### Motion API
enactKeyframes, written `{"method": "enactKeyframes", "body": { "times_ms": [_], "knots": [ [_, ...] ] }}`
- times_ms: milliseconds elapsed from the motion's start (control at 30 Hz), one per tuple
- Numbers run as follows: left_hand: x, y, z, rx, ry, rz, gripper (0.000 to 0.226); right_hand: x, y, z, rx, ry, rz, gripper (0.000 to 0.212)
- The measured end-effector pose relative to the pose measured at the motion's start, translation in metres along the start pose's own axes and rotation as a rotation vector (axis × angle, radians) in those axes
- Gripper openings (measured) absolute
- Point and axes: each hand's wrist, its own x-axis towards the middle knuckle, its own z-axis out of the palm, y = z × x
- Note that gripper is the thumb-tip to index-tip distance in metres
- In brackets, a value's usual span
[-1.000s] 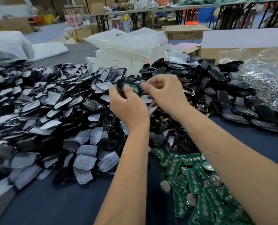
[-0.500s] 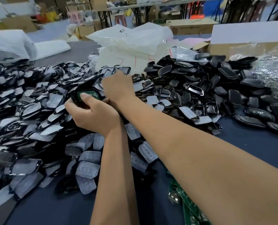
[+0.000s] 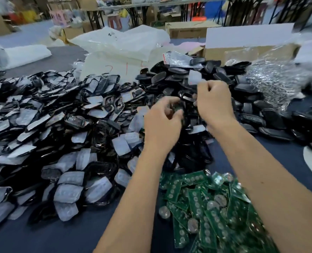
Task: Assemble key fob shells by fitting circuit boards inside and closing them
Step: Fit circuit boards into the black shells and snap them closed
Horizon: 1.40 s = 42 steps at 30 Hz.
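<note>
Dark blue cloth covers the work table [image 3: 279, 161], and beyond its far edge stand shelving racks, cardboard boxes and white plastic bags [image 3: 118, 44]. Across the left and middle of the table spreads a broad heap of black shell halves with pale button pads [image 3: 47, 128]. To the far right lies a second heap of plain black shell backs [image 3: 257, 99], with a crinkled clear bag of small shiny parts [image 3: 277, 79] just beyond it. Near the right side, between the two forearms, lies a pile of green circuit boards [image 3: 206, 203], some carrying round coin cells.

Both hands are raised together over the middle of the table, above the place where the two shell heaps meet. The left hand [image 3: 162, 121] has its fingers curled round a dark key fob shell [image 3: 177, 108] that shows a trace of green inside; the picture is blurred, so its exact seating cannot be told. The right hand [image 3: 213, 103] sits just to the right, fingers curled, pinching a black shell piece [image 3: 187, 96] beside the left hand's fingertips. The two pieces are close together, perhaps touching
</note>
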Motion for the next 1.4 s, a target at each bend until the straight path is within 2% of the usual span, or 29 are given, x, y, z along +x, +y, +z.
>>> {"method": "enactKeyframes", "body": {
  "times_ms": [67, 100, 167, 233, 300, 367, 500, 633, 733, 800, 867, 933, 1000, 1067, 1133, 1233, 1267, 1400],
  "knots": [
    [-0.011, 0.002, 0.023, 0.204, -0.188, 0.155, 0.029, -0.009, 0.024, -0.029, 0.041, 0.015, 0.056, 0.052],
    [-0.013, 0.001, 0.03, 0.29, -0.217, 0.201, 0.032, -0.013, 0.033, -0.04, 0.03, 0.006, 0.055, 0.054],
    [-0.015, -0.002, 0.033, 0.402, -0.198, 0.223, 0.035, -0.023, 0.045, -0.056, -0.022, -0.043, 0.01, 0.053],
    [-0.015, -0.002, 0.031, 0.406, -0.12, 0.23, 0.033, -0.032, 0.052, -0.066, -0.077, -0.116, -0.058, 0.049],
    [-0.015, 0.0, 0.028, 0.257, -0.017, 0.212, 0.027, -0.038, 0.053, -0.072, -0.119, -0.202, -0.138, 0.042],
    [-0.016, 0.004, 0.027, 0.035, 0.015, 0.153, 0.025, -0.042, 0.051, -0.074, -0.137, -0.296, -0.213, 0.039],
    [-0.016, 0.005, 0.025, -0.258, -0.115, 0.032, 0.018, -0.044, 0.05, -0.073, -0.123, -0.399, -0.262, 0.032],
    [-0.014, 0.002, 0.024, -0.339, -0.125, -0.008, 0.008, -0.046, 0.053, -0.073, -0.089, -0.409, -0.248, 0.03],
    [-0.012, -0.002, 0.023, -0.314, -0.042, -0.005, 0.011, -0.046, 0.053, -0.073, -0.069, -0.393, -0.22, 0.034],
    [-0.01, -0.005, 0.021, -0.312, 0.087, -0.067, 0.014, -0.046, 0.055, -0.073, -0.077, -0.357, -0.2, 0.038],
    [-0.006, -0.006, 0.016, -0.387, 0.225, -0.145, 0.008, -0.046, 0.055, -0.073, -0.088, -0.322, -0.183, 0.039],
    [-0.003, -0.007, 0.012, -0.426, 0.302, -0.155, 0.018, -0.046, 0.055, -0.074, -0.095, -0.314, -0.174, 0.039],
    [-0.003, -0.006, 0.009, -0.274, 0.342, -0.096, 0.024, -0.047, 0.054, -0.073, -0.101, -0.334, -0.174, 0.04],
    [-0.006, -0.003, 0.009, -0.149, 0.356, -0.014, 0.014, -0.047, 0.053, -0.073, -0.093, -0.369, -0.17, 0.039],
    [-0.007, -0.001, 0.012, -0.193, 0.226, 0.0, 0.006, -0.048, 0.053, -0.072, -0.048, -0.403, -0.162, 0.037],
    [-0.011, 0.001, 0.017, -0.208, -0.155, 0.039, 0.009, -0.049, 0.054, -0.072, -0.01, -0.42, -0.177, 0.036],
    [-0.012, 0.002, 0.019, -0.219, -0.23, 0.046, 0.01, -0.048, 0.055, -0.071, -0.001, -0.42, -0.176, 0.036],
    [-0.014, 0.0, 0.02, -0.32, -0.32, 0.005, 0.007, -0.048, 0.059, -0.068, 0.149, -0.367, -0.092, 0.036]
  ]
}}
